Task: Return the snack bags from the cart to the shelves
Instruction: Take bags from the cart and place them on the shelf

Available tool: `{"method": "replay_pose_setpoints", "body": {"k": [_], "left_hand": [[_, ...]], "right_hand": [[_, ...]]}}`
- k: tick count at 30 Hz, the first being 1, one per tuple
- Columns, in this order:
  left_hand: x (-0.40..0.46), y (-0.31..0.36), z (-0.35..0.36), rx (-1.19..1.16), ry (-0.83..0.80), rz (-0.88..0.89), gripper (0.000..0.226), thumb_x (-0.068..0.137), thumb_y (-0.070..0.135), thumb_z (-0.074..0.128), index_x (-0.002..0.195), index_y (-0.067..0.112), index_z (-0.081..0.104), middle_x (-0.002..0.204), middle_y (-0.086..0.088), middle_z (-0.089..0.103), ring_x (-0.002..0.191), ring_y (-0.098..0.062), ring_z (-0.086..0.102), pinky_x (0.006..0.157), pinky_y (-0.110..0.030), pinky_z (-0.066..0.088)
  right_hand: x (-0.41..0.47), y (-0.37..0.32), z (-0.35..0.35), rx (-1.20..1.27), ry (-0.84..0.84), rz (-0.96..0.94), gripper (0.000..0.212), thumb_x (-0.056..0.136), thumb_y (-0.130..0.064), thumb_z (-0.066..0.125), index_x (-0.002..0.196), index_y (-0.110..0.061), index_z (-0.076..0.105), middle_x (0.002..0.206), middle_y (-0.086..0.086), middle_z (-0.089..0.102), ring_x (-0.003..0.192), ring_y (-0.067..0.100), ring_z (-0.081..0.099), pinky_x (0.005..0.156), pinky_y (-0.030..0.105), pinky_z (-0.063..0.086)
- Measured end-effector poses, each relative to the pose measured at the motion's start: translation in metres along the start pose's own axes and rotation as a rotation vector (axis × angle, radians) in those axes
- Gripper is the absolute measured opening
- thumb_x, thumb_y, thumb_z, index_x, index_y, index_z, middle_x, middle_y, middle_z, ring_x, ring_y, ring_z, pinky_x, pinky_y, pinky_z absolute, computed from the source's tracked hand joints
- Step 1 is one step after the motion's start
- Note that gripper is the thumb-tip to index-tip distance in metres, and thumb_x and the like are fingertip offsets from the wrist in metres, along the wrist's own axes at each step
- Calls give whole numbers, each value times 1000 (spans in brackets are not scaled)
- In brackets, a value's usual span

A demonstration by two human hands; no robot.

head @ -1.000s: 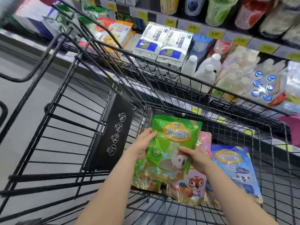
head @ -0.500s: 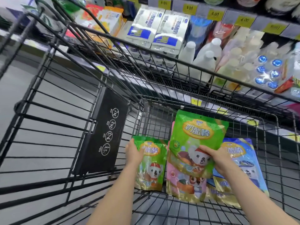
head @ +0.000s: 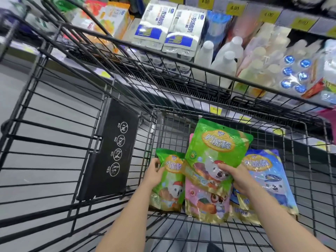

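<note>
We observe a black wire shopping cart [head: 181, 64] drawn up beside the store shelves [head: 236, 10], which carry yellow price tags. Four glossy plastic snack bags are inside the cart basket. The right hand [head: 236, 179] holds a large green snack bag with a koala cartoon [head: 216, 150], raised above the others; the thumb lies across its front and the fingers are curled behind its lower right edge, clamped on it. The left hand [head: 154, 173] grips the upper left edge of a smaller green snack bag [head: 171, 180], fingers closed around that edge; this bag stands upright on the cart floor near the left wall. A pink snack bag with a squirrel cartoon [head: 205, 202] stands just beside it, partly covered by the raised green bag. A blue snack bag [head: 267, 175] leans at the right, behind the right forearm. A black plastic panel with white pictograms [head: 111, 150] hangs on the cart's left side. White bottles [head: 221, 64] and white-and-blue cartons [head: 171, 30] occupy the shelf beyond.
</note>
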State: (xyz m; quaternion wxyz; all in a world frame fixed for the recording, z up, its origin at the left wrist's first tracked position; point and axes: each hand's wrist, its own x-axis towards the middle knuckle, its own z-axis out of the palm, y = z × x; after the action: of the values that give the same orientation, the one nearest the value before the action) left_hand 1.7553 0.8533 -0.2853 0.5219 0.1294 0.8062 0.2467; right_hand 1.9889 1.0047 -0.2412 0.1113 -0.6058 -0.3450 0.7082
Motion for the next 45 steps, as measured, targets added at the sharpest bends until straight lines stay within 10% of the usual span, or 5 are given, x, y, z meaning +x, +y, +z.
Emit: {"method": "replay_pose_setpoints", "body": {"k": [4, 11, 19, 36, 45], "left_hand": [[-28, 36, -25, -13, 13, 70, 29, 95, 8, 47, 121, 15, 35, 88, -7, 61, 62, -20, 54, 47, -22, 44], [-100, 117, -81, -16, 24, 274, 48, 90, 10, 57, 135, 10, 42, 125, -18, 57, 108, -28, 59, 91, -40, 50], [-176, 218, -63, 23, -84, 536, 40, 91, 3, 52, 129, 10, 44, 83, -6, 69, 64, -16, 64, 50, -27, 52], [-334, 333, 306, -123, -284, 678, 58, 88, 19, 62, 139, 18, 35, 125, -11, 55, 102, -27, 59, 91, -46, 49], [-364, 412, 458, -9, -265, 749, 53, 94, 15, 52, 142, 15, 30, 125, -12, 56, 87, -15, 59, 68, -25, 49]], "right_hand": [[-26, -24, -2, -16, 25, -61, 26, 76, 10, 65, 86, -14, 62, 92, 13, 67, 82, 29, 63, 81, 45, 51], [-106, -85, -39, 14, 33, -234, 28, 77, 13, 62, 93, -10, 63, 74, -3, 73, 74, 20, 64, 60, 25, 55], [-194, -128, -120, 121, 83, -404, 44, 68, 9, 71, 109, 0, 61, 73, -5, 74, 71, 18, 68, 61, 23, 56], [-322, -102, -485, 166, 273, -573, 47, 72, 5, 71, 117, -2, 59, 109, 16, 69, 99, 32, 65, 83, 41, 54], [-320, -131, -648, 184, 402, -627, 40, 78, 9, 63, 116, -4, 59, 105, 14, 68, 89, 27, 65, 73, 34, 55]]}}
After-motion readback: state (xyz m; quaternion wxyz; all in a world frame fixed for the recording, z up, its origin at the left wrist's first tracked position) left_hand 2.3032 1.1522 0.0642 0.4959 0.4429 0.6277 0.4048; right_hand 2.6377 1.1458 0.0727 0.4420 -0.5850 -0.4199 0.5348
